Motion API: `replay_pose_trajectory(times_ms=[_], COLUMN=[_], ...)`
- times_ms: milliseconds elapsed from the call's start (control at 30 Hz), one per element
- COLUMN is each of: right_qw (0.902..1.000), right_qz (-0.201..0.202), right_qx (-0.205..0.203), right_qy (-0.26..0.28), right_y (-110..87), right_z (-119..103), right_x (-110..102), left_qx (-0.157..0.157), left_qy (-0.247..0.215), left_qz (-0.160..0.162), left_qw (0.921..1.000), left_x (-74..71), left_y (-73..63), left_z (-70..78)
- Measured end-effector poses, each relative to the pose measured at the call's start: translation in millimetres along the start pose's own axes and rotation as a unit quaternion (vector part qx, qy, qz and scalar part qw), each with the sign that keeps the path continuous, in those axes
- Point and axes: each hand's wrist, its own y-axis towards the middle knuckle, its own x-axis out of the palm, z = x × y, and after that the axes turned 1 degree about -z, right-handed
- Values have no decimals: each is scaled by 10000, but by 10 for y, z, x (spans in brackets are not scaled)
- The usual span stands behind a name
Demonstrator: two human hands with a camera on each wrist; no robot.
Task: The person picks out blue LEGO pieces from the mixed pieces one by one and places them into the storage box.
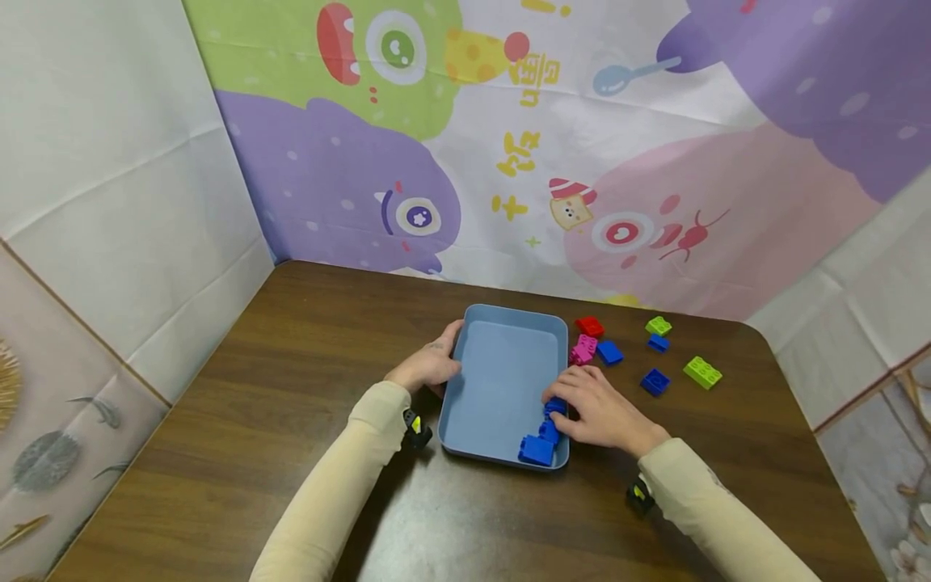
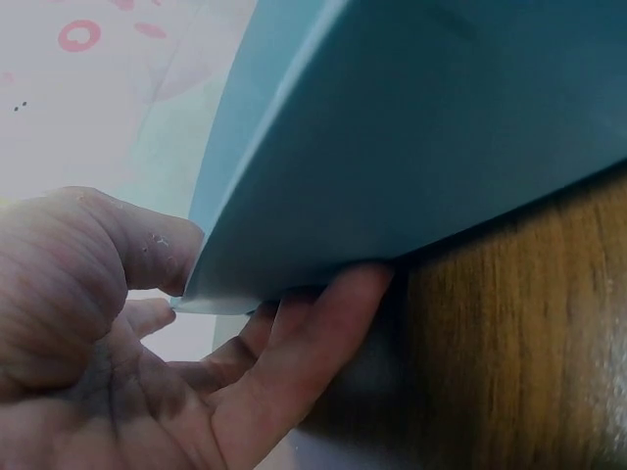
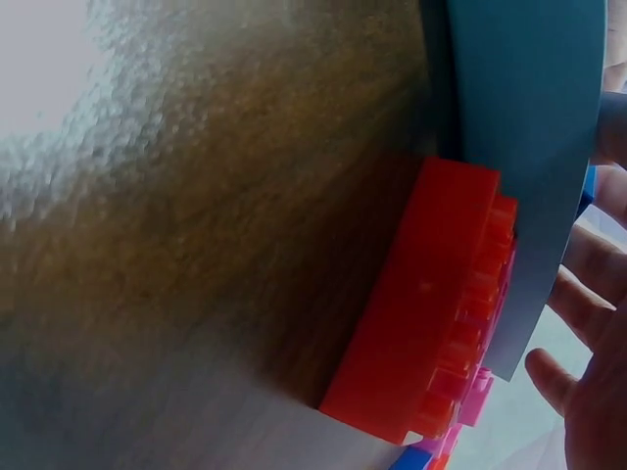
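Observation:
A shallow blue-grey tray (image 1: 502, 364) rests on the table. My left hand (image 1: 429, 361) grips its left side; in the left wrist view the thumb (image 2: 157, 245) lies at the rim and the fingers (image 2: 313, 343) against the outer wall. Reaching over the right wall, my right hand (image 1: 600, 408) holds a blue toy brick (image 1: 555, 406) between curled fingers, inside the tray. Below it, more blue bricks (image 1: 537, 450) lie in the near right corner. In the right wrist view a red brick (image 3: 421, 304) sits close outside the wall, and the held brick is mostly hidden.
Right of the tray lie pink bricks (image 1: 584, 349), a red brick (image 1: 590, 326), a blue brick (image 1: 609, 352), two smaller blue ones farther right, and two lime green bricks (image 1: 702, 372). A printed cloth (image 1: 509, 162) hangs behind the table's back edge.

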Motion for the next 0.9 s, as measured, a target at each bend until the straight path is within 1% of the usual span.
replay_pose_trajectory(times_ms=[267, 567, 900], right_qw=[9998, 9999, 9998], right_qz=[-137, -129, -149], right_qx=[44, 17, 30], right_qy=[99, 46, 120], right_y=[0, 3, -8], right_z=[-29, -27, -46], right_x=[-11, 2, 10], left_qx=[-16, 9, 63], left_qy=[8, -32, 0], left_qz=[10, 2, 19], left_qw=[10000, 10000, 10000], left_x=[2, -3, -4], left_y=[14, 4, 9], left_z=[9, 10, 2])
